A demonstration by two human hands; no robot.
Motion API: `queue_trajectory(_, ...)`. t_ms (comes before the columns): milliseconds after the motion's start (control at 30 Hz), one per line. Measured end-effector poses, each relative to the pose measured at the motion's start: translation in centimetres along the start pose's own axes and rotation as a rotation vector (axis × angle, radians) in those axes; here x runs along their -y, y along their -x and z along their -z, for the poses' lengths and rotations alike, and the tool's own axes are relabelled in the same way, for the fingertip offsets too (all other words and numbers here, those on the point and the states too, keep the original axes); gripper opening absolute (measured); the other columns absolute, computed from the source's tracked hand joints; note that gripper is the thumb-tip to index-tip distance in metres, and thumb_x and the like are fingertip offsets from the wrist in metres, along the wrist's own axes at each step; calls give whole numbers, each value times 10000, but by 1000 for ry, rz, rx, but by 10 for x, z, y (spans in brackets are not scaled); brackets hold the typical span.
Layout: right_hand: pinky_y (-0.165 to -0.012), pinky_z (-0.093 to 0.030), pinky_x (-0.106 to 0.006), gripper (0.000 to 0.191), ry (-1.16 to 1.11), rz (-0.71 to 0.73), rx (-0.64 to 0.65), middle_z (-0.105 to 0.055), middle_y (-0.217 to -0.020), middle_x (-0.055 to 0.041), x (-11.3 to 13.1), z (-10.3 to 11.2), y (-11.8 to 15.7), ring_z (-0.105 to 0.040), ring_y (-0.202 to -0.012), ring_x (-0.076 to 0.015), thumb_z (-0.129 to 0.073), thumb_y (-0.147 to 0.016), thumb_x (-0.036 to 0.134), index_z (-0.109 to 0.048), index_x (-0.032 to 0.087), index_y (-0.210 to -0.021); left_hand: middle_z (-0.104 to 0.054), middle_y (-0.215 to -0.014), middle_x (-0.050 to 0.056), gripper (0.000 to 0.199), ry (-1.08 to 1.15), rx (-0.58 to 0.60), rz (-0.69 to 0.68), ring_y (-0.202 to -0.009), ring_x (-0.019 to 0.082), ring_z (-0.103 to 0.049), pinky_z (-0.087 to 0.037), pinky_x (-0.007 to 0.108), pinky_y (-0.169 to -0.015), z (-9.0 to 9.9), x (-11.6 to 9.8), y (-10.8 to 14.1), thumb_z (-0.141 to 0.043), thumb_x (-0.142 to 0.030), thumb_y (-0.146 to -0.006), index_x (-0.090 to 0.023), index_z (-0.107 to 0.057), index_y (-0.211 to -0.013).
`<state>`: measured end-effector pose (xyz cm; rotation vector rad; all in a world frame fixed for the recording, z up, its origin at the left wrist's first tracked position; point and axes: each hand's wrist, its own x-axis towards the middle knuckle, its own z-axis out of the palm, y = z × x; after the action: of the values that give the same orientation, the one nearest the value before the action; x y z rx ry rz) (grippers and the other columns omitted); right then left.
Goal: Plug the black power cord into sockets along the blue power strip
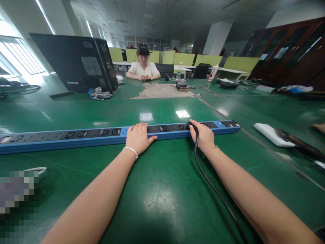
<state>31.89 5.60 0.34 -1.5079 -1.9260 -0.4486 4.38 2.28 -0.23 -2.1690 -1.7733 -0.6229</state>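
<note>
A long blue and black power strip (137, 133) with several sockets lies across the green table. My left hand (138, 137) is laid over its middle, fingers across the top and thumb along the near side, gripping it. Further right, my right hand (203, 135) closes around a black plug (189, 125), which is at the sockets near the strip's right end. My fingers partly cover the plug, and I cannot tell how deep it sits. From it a black cord (207, 176) runs down toward me, beside my right forearm.
A black computer case (76, 64) stands back left, with gloves (99, 94) beside it. Across the table (162, 189) sits a person (143, 69). A white object (273, 135) lies at right, a blurred-out device (15, 193) at left. A bottle (179, 70) stands farther back.
</note>
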Motion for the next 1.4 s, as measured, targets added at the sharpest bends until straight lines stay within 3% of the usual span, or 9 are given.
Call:
queue_trajectory(167,-955,-443,-333,353,-3,113,-45,-654,-1137,-89,-3,-6,7,-653,-954,-189,-434,-878,247,-590,160,-1182,-565,-1227,154,608,2,7,0,-1167,278,-478,-316,418,-974,1,0,0,-506,-567,-786,-124,-484,-1203)
queue_trajectory(433,-778,-537,-288,348,-79,-5,-34,-674,-1100,-61,-1,-4,7,-677,-890,-202,-460,-871,294,-600,198,-1174,-577,-1207,149,599,3,8,3,-1154,281,-483,-305,422,-978,1,0,0,-508,-573,-780,-137,-490,-1190)
queue_trajectory(633,-867,-505,-304,358,-276,-124,-274,-671,-1105,-78,7,2,-4,-653,-962,-198,-450,-870,332,-612,171,-1146,-568,-1217,150,620,7,3,2,-1161,277,-474,-295,415,-986,-1,0,0,-492,-592,-779,-130,-488,-1192)
queue_trajectory(800,-857,-507,-292,347,-411,-43,-62,-683,-1078,-64,41,1,-3,-656,-950,-193,-486,-852,347,-625,183,-1124,-562,-1225,144,613,16,9,11,-1167,279,-469,-290,413,-990,-1,-1,0,-491,-587,-780,-147,-480,-1206)
queue_trajectory(967,-861,-504,-288,350,-487,-28,59,-677,-1097,-42,81,-1,-5,-658,-944,-183,-470,-867,351,-603,207,-1158,-564,-1223,149,609,2,3,13,-1161,283,-473,-296,414,-988,0,-2,0,-511,-582,-772,-147,-489,-1198)
queue_trajectory(1200,-874,-487,-248,333,-511,10,131,-676,-1103,-28,111,-10,-12,-658,-940,-156,-462,-884,326,-599,209,-1164,-572,-1206,151,603,7,1,10,-1143,284,-484,-311,408,-970,1,-2,1,-533,-565,-766,-130,-496,-1182)
queue_trajectory(1400,-865,-485,-256,345,-394,44,180,-670,-1112,-51,126,-12,-18,-652,-946,-168,-426,-902,313,-584,194,-1185,-570,-1212,148,577,24,-6,7,-1142,282,-486,-302,406,-973,0,-2,1,-536,-539,-771,-137,-495,-1184)
